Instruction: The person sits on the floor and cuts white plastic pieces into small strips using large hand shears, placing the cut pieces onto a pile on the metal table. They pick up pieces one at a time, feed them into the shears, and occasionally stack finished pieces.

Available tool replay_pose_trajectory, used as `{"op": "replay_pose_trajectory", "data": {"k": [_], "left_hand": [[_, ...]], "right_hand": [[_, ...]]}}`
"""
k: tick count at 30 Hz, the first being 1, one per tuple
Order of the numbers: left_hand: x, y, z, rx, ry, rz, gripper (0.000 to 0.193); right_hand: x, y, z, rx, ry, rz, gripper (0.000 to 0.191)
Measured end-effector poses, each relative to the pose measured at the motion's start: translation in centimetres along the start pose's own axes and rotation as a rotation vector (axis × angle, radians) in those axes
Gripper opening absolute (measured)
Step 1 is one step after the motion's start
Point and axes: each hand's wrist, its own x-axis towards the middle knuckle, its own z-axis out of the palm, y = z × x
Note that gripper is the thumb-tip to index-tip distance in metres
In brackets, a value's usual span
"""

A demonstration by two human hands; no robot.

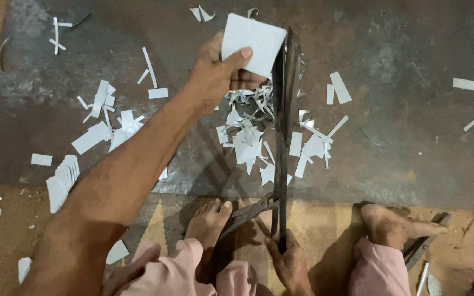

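My left hand (215,74) pinches the white sheet (252,35) near the mat's far edge, against the shears (283,109). My right hand (289,263) grips the handle. I'd keep my fingers (242,53) clear and close the blades slowly.

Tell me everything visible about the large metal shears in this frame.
The large dark metal shears are long, with worn, dull blades that run up the middle of the view over the dark metal floor sheet. The blades look nearly closed on the edge of a white rectangular sheet piece, which the left hand holds. One handle runs down to the right hand, which grips it; the other angles left against a bare foot. White offcuts lie scattered on both sides of the blades.
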Motion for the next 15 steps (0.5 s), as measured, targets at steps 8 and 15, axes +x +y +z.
{"op": "replay_pose_trajectory", "data": {"k": [8, 15], "left_hand": [[0.9, -3.2, 0.5, 0.11, -0.041, -0.078, 0.038], [0.3, -4.0, 0.9, 0.133, -0.089, -0.133, 0.035]], "right_hand": [[-0.8, -2.0, -1.8, 0.102, 0.072, -0.324, 0.035], [0.3, -4.7, -2.7, 0.133, 0.02, -0.149, 0.032]]}}
